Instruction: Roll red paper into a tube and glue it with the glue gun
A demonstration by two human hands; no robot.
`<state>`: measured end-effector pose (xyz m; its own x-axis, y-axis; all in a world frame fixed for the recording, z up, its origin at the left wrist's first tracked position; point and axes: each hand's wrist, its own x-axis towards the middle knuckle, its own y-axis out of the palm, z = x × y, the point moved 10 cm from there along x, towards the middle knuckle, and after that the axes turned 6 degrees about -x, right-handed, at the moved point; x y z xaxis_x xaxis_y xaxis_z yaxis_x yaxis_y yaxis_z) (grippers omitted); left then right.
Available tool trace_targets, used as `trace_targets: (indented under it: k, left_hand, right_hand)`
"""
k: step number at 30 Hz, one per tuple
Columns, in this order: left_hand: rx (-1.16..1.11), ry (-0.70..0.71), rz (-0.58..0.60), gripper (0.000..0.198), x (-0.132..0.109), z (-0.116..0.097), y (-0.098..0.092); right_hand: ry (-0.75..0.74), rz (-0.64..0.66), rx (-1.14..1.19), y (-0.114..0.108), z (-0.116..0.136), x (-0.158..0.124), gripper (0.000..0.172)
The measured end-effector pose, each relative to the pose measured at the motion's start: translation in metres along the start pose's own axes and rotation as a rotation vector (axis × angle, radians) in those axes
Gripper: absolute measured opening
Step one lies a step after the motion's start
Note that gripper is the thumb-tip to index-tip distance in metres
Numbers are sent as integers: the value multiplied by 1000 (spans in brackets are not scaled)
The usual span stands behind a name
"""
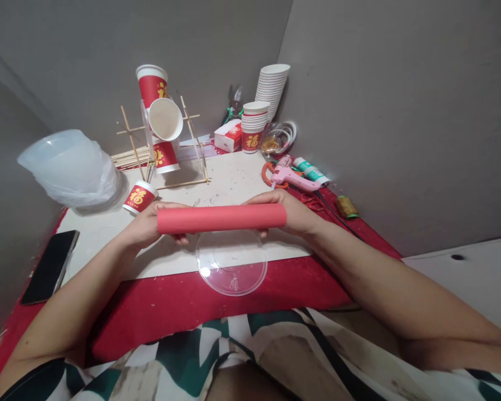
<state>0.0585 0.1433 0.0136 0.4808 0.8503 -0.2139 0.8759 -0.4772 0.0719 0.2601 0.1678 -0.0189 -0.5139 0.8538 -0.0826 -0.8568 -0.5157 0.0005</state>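
A roll of red paper lies level across both of my hands, above the front of the white board. At its left end, my left hand grips it, the fingers mostly hidden behind the roll. My right hand holds the opposite end the same way, with fingertips showing below. Under the roll is a round clear plastic lid. Close beyond my left hand, a red paper cup rests tilted against a frame of thin wooden sticks.
Several paper cups are joined on the stick frame. Stacked paper cups, a pink glue gun, a thread spool and a tape roll stand right. At left are a plastic-wrapped bowl and a phone. Grey walls enclose the table.
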Motion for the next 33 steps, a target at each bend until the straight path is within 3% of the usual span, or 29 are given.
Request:
trace_targets:
  k: [20,27,33]
  left_hand:
    - [-145,-68,-32,22,5,15,-2]
    - [-197,-59,-93,25,7,21,-11]
    - [-290,19,-220,25,8,10,-22]
  right_hand:
    - [80,-5,50,4,-4,0,39]
    - [95,-41,84,0,-4,0,32]
    - [55,-55,111,-3,-2,1,29]
